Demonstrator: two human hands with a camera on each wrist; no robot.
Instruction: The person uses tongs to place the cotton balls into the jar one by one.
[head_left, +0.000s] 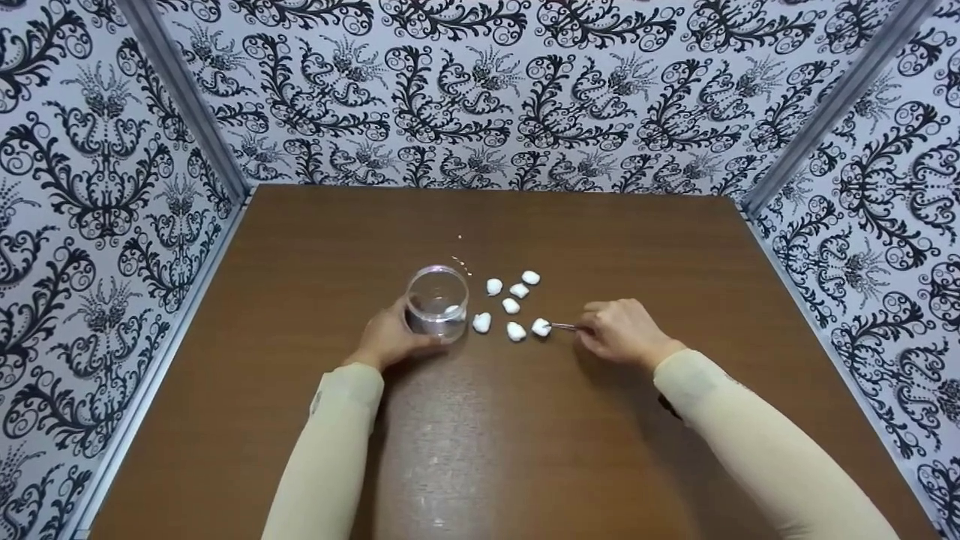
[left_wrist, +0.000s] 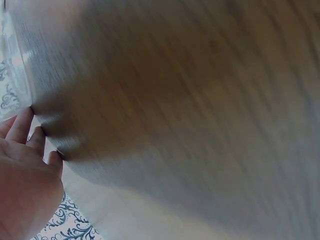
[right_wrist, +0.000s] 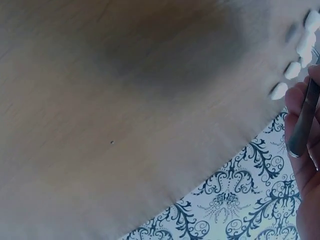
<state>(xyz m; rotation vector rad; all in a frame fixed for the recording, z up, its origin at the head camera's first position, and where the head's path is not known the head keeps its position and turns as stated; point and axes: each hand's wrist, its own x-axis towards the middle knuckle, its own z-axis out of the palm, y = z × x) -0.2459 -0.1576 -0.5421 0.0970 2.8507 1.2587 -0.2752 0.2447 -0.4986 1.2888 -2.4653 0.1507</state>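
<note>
My left hand (head_left: 390, 334) grips a clear, round container (head_left: 437, 296) standing on the table, thumb at its near side. In the left wrist view the fingertips (left_wrist: 22, 125) lie along the container's wall (left_wrist: 19, 75). A white cotton ball (head_left: 452, 310) shows inside it. My right hand (head_left: 622, 330) holds a metal fork (right_wrist: 305, 120) by its handle, pointing left. The fork's tip meets a cotton ball (head_left: 541, 327) at the right of the group; whether it has pierced it, I cannot tell. Several more cotton balls (head_left: 516, 331) lie loose between the two hands.
The brown wooden table (head_left: 480, 435) is walled by patterned panels (head_left: 480, 90) at the back and sides, with metal posts (head_left: 187, 97) at the corners. Tiny white specks (head_left: 461, 263) lie behind the container.
</note>
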